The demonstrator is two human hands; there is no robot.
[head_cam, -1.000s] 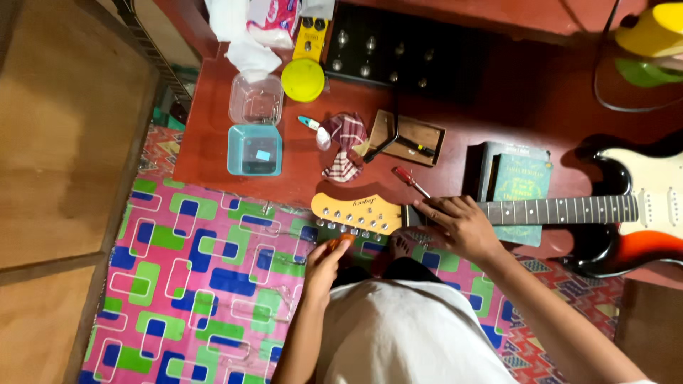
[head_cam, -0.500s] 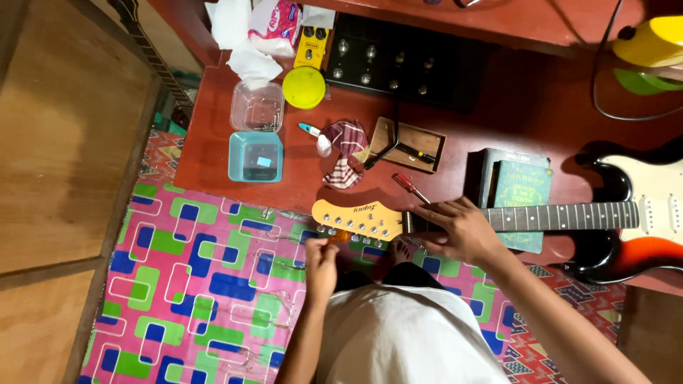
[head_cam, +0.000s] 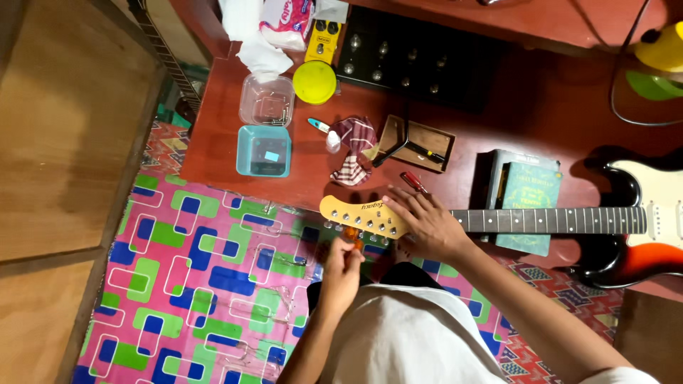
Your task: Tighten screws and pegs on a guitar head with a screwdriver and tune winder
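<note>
We see an electric guitar (head_cam: 541, 220) lying across the red table (head_cam: 498, 135), its pale headstock (head_cam: 359, 215) jutting past the near edge over a bright patterned mat (head_cam: 192, 277). The right hand (head_cam: 427, 224) lies flat and open on the neck just behind the headstock, pressing down. The left hand (head_cam: 341, 267) is closed around a small orange tool (head_cam: 351, 235), held up against the tuners on the headstock's underside. Behind it on the table lie a red-handled screwdriver (head_cam: 413, 182), a checked cloth (head_cam: 353, 149), a green book (head_cam: 528, 206) under the neck, and two plastic tubs (head_cam: 265, 128).
</note>
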